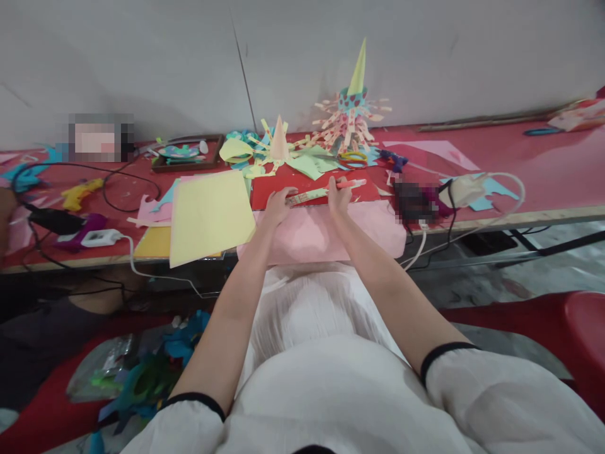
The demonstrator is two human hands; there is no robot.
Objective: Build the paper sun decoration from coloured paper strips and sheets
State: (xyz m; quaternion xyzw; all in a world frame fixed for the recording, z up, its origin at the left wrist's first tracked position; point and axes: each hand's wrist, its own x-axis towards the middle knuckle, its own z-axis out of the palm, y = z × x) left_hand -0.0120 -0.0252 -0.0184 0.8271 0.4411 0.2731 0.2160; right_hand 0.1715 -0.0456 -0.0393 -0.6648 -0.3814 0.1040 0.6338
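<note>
My left hand point(280, 203) has its fingers closed on the left end of a narrow pale-green strip point(309, 196) with small red marks. The strip lies slanted over a red sheet point(274, 189). At its other end is my right hand point(339, 195), closed around a slim red-and-white pen point(353, 183) that points to the right. Under my wrists a pale pink sheet point(312, 233) hangs over the table's front edge. To the left of my left hand lies a large pale-yellow sheet point(210, 214). Yellow-handled scissors point(353, 158) rest behind my right hand.
Paper cones with fringed strips point(350, 120) and a smaller cone point(279, 142) stand at the back. A yellow glue gun point(82, 193), a dark blue glue gun point(394, 160), a tray point(189, 165) and power cords surround the work. A red stool point(586, 328) is at right.
</note>
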